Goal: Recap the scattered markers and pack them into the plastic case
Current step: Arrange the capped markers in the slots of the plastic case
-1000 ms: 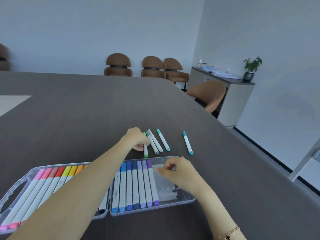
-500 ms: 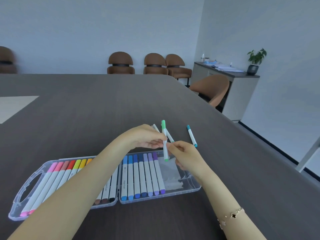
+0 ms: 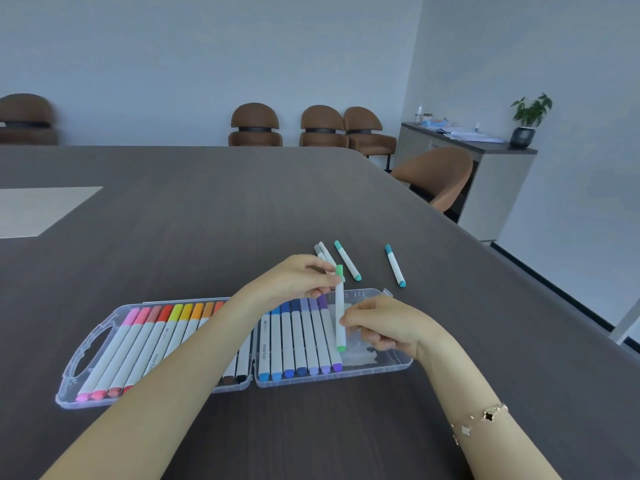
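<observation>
Marker (image 3: 339,308) – slim white barrel, green caps | hands (image 3: 301,278) (image 3: 382,327) both pinching it | case (image 3: 398,362) – clear ribbed plastic

Gold clover bracelet (image 3: 485,419), bare forearms

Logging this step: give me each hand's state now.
Left hand: pinching the green marker near its top cap.
Right hand: gripping the same marker lower down, above the plastic case.
</observation>
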The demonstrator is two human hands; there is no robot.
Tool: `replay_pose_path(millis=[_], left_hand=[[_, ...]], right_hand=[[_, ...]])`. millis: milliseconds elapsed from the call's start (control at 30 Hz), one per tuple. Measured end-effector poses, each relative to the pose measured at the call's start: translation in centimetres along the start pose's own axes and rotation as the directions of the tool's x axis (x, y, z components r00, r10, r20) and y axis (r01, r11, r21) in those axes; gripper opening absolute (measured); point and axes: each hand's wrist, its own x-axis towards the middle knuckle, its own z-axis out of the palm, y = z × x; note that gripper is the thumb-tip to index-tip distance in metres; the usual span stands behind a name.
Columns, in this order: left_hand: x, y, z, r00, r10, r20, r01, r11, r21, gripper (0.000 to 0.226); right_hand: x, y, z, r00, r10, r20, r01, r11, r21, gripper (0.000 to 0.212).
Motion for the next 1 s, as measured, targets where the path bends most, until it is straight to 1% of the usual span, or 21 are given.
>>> replay_pose_path(millis=[67, 200, 300, 467, 633, 800, 933, 1000], left_hand=[[0.1, -0.4, -0.1, 0.997, 0.053, -0.052, -0.048, 0.995, 0.087, 0.029], [0.4, -1.5, 0.0, 0.992, 0.126, 0.007, -0.123, 0.948, 0.292, 0.031], [0.7, -2.1, 0.0, 0.988, 0.154, -0.027, -0.133, 0.921, 0.366, 0.031], [0.4, -2.1, -0.2, 0.988, 0.151, 0.035, -0.152, 0.901, 0.406, 0.022], [0.5, -2.2, 0.1, 0.983, 0.181, 0.038, -0.177, 0.86, 0.479, 0.027], [0.9, -2.7, 0.3, 0.979, 0.204, -0.001, -0.184, 0.887, 0.424, 0.026], [1.0, -2.8, 0.3, 0.979, 0.205, -0.019, -0.178, 0.888, 0.424, 0.022], [1.2, -2.7, 0.4, 0.983, 0.183, -0.023, -0.158, 0.899, 0.407, 0.022]], right_hand=[[-0.1, -0.1, 0.3, 1.0, 0.012, 0.013, -0.011, 0.997, -0.072, 0.019], [-0.2, -0.1, 0.7, 1.0, 0.022, 0.008, -0.02, 0.993, -0.119, 0.024], [0.2, 0.3, 0.6, 1.0, 0.015, -0.017, -0.017, 0.987, -0.162, 0.022], [0.3, 1.0, 0.0, 0.999, -0.02, -0.038, 0.01, 0.967, -0.254, 0.031], [0.7, 1.2, 0.5, 0.995, -0.056, -0.081, 0.029, 0.953, -0.3, 0.028], [1.0, 1.5, 0.6, 0.988, -0.1, -0.116, 0.064, 0.957, -0.283, 0.028], [1.7, 1.6, 1.1, 0.966, -0.147, -0.215, 0.076, 0.949, -0.304, 0.025], [1.7, 1.6, 0.9, 0.972, -0.15, -0.181, 0.086, 0.944, -0.319, 0.026]])
